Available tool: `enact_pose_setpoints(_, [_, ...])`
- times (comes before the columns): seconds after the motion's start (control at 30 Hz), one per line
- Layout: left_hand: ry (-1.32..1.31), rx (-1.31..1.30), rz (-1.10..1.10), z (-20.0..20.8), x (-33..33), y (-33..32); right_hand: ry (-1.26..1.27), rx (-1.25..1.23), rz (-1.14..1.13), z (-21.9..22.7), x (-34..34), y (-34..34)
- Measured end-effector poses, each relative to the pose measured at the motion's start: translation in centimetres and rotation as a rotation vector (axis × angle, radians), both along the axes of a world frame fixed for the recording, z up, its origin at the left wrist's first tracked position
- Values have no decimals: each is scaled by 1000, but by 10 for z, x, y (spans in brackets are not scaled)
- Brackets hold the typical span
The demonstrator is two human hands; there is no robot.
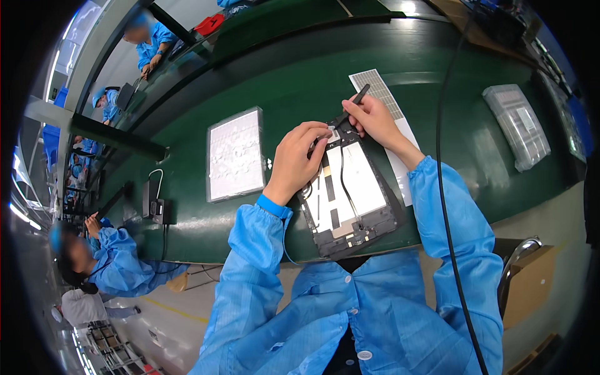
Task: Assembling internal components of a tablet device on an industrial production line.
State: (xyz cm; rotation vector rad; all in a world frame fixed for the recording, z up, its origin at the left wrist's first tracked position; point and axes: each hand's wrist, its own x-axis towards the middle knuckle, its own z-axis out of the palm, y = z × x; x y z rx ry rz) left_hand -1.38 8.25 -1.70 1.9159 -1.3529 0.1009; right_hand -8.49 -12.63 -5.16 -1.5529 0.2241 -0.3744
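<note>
A tablet with its inside bared lies at the bench's near edge, showing a bright metallic plate, black parts and a dark cable. My left hand is curled over its far left corner, thumb and fingers bent together on the edge; the exact contact under the fingertips is hidden. Black tweezers slant down toward the tablet's far end, pinched in my right hand. Their tips come close to my left fingertips. A blue wrist strap circles my left wrist.
A clear tray of small white pieces lies left of the tablet. Beneath my right forearm is a white sheet with a grid. A wrapped pack sits far right. A black cable hangs across the view. Co-workers sit at left.
</note>
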Motion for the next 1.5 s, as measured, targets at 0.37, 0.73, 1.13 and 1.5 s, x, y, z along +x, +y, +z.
enact_pose_setpoints(0.37, [-51, -1, -9, 0, -4, -1, -18, -27, -5, 1, -3, -2])
enact_pose_setpoints(0.73, [-151, 54, -19, 3, -6, 1, -55, -42, -4, 1, -7, 3])
enact_pose_setpoints(1.13, [-291, 39, -101, 4, -4, 3, -196, -606, -228, 34, -39, 12])
enact_pose_setpoints(1.5, [142, -313, -106, -18, -23, 31, -29, -432, -142, 12, -113, 64])
